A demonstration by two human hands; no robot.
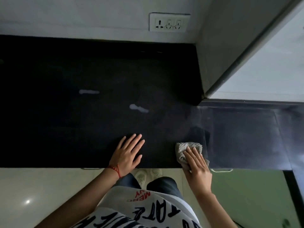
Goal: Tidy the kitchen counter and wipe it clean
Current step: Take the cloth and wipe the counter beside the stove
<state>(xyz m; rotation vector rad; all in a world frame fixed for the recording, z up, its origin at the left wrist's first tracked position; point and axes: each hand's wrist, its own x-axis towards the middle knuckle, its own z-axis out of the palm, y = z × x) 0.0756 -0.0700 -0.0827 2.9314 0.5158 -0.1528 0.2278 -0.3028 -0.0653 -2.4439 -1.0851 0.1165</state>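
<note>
The right hand pressed the cloth with flat fingers; the left hand lay flat. The cloth needed firm rubs over 2 white smears.

Left hand is lying flat, palm down, fingers spread — right hand is pressing down, fingers straight and close together.

white wall socket above
</note>
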